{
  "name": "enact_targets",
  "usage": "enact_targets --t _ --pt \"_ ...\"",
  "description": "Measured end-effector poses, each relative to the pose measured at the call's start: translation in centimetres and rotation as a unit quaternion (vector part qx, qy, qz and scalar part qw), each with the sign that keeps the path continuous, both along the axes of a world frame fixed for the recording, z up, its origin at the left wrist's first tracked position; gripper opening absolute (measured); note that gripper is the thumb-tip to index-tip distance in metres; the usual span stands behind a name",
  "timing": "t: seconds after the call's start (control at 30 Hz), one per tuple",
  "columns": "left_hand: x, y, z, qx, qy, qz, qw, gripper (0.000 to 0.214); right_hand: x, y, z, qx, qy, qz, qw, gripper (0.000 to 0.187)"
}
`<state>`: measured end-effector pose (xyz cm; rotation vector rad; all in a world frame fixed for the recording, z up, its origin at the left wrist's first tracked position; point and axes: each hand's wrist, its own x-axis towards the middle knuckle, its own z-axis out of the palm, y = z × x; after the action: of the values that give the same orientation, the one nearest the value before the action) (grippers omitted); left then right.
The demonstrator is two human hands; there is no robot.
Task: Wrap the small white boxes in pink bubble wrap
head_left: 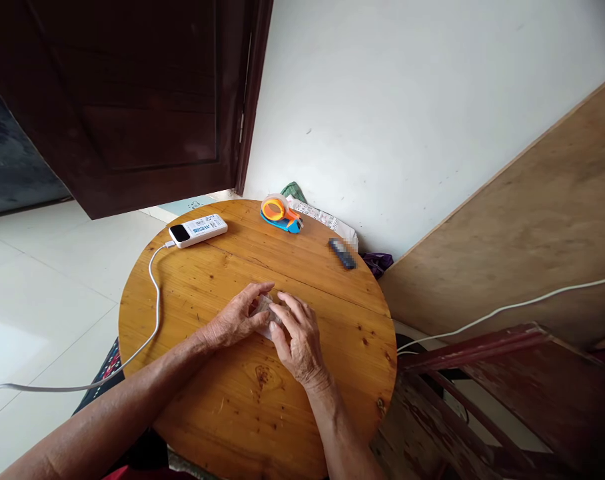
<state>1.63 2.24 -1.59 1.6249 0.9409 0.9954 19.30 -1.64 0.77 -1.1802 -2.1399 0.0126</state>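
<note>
Both my hands rest together near the middle of a round wooden table (pixel 232 407). My left hand (pixel 235 317) and my right hand (pixel 297 333) press with bent fingers on a small clear, crinkled piece of plastic (pixel 268 312) that lies flat on the wood. Most of that piece is hidden under my fingers, so I cannot make out what it is.
A white power bank (pixel 198 230) with a white cable (pixel 155 293) lies at the table's far left. An orange and blue tape dispenser (pixel 280 213) and a small dark object (pixel 342 253) sit near the far edge. A dark wooden door, a white wall, a plywood board and a red wooden frame (pixel 482 373) surround the table.
</note>
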Motion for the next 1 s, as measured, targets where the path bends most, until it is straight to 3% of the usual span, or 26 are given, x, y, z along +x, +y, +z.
enact_targets --t 0.47,0.73,0.83,1.0 --pt "-0.1 -0.2 0.4 0.032 0.031 0.042 0.998 0.049 0.2 0.0 0.2 0.017 0.037 -0.002 0.999 0.028" --pt "-0.9 0.0 1.0 -0.141 -0.103 0.079 0.981 0.060 1.8 0.7 -0.2 0.056 0.163 -0.116 0.978 0.021" --pt "-1.3 0.2 1.3 -0.144 -0.114 0.104 0.977 0.060 2.1 0.9 -0.3 0.050 0.174 -0.118 0.976 0.021" --pt "-1.2 -0.1 1.6 -0.150 -0.117 0.089 0.978 0.056 1.7 0.5 0.1 0.024 0.161 -0.074 0.984 0.021"
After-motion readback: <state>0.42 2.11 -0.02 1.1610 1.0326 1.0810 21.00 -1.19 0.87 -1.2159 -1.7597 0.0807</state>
